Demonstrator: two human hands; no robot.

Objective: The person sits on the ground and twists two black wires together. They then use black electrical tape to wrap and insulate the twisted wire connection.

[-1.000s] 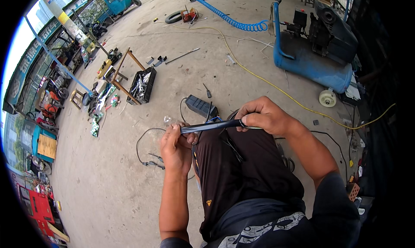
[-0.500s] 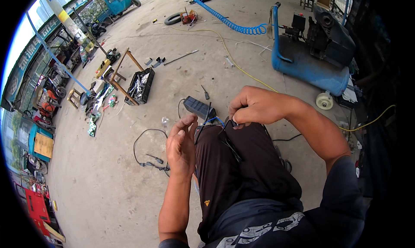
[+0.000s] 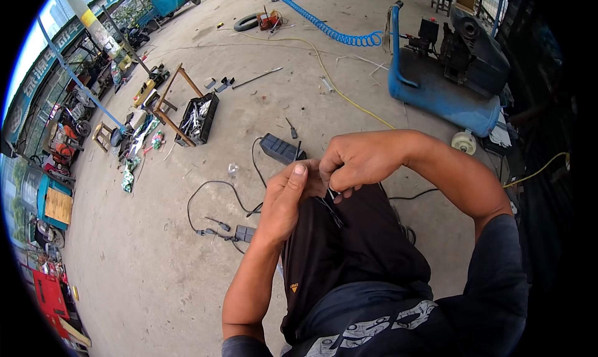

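My two hands meet over my dark trousers. My right hand (image 3: 362, 164) is closed in a pinch on a thin black cable (image 3: 331, 212), whose loose strands hang onto my lap. My left hand (image 3: 285, 198) touches the right fingertips, its thumb upward and its fingers curled in around the cable; a short black end sticks up behind the thumb. What lies between the fingertips is mostly hidden. Just beyond my hands rests a ribbed black box (image 3: 279, 149). A small grey box (image 3: 245, 233) lies by my left forearm, beside black cable connectors (image 3: 210, 232).
Beyond lie a small black tool or plug (image 3: 293, 130) and a black crate of metal tools (image 3: 198, 119) by a wooden frame (image 3: 171, 104). At the right stands a blue air compressor (image 3: 439, 98). A yellow hose (image 3: 349, 100) crosses the concrete floor.
My left hand has moved right and closed in against the right hand, from apart with fingers raised. The right hand has shifted slightly left. The small grey box has come into sight.
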